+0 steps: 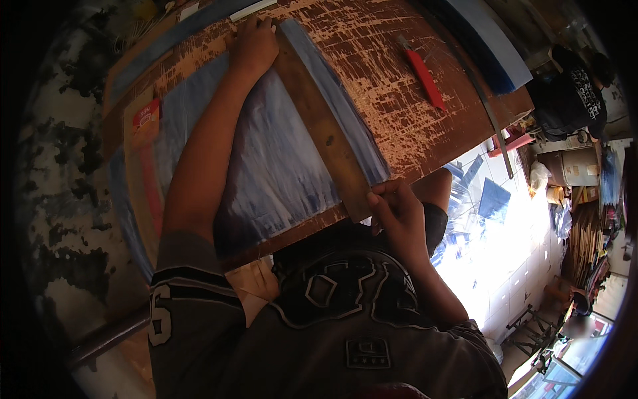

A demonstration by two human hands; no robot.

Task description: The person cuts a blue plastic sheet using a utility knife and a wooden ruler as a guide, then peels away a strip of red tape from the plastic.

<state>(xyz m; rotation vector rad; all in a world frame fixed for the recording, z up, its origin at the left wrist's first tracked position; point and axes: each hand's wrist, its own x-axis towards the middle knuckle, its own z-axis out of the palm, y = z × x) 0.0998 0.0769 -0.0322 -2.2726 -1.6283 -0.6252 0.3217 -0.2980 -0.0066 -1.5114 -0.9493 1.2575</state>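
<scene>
A long wooden straightedge (pixel 325 130) lies diagonally across a blue-grey sheet (pixel 279 166) on a worn, scratched wooden table (pixel 385 60). My left hand (pixel 252 43) presses down on the far end of the straightedge, at the sheet's top edge. My right hand (pixel 395 216) is curled around the near end at the table's front edge, thumb on the wood. Whether it also holds a small tool I cannot tell.
A red utility knife (pixel 424 76) lies on the table to the right, with a thin metal strip (pixel 488 106) beyond it near the table's edge. A red packet (pixel 146 120) sits at the left. Blue offcuts (pixel 492 196) lie on the tiled floor; a cluttered workshop is at the right.
</scene>
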